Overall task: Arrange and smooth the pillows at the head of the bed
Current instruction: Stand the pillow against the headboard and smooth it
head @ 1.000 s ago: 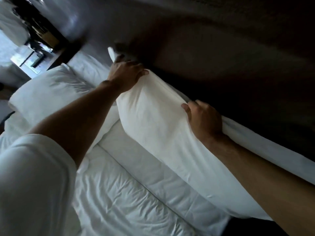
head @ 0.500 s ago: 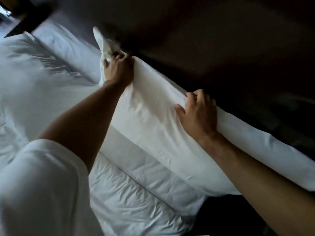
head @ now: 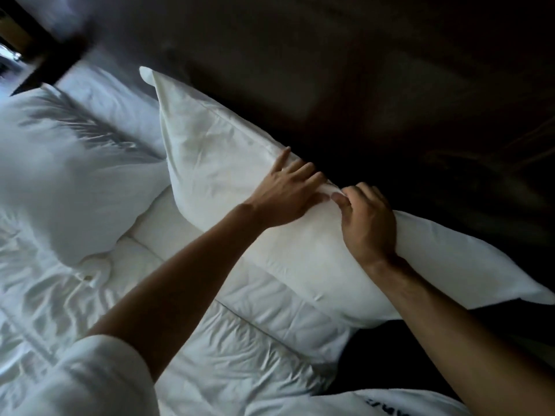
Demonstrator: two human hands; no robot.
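A long white pillow (head: 228, 163) leans against the dark headboard (head: 360, 85), running from upper left to lower right. My left hand (head: 288, 193) lies flat on its upper edge, fingers spread, pressing the cloth. My right hand (head: 368, 220) sits just to the right of it, thumb and fingers pinching a fold of the pillowcase at the top edge. The two hands almost touch. A second, puffier white pillow (head: 69, 181) lies to the left on the bed, with a third white pillow (head: 114, 103) behind it by the headboard.
A white wrinkled duvet (head: 210, 340) covers the bed below the pillows. A dark gap (head: 399, 355) shows past the bed's right edge. A dark bedside unit (head: 36, 55) stands at the top left. White sleeves fill the lower corners.
My left hand has left the pillow's far left corner and slid right along the top edge to meet my right hand. The pillow's left corner now stands free.
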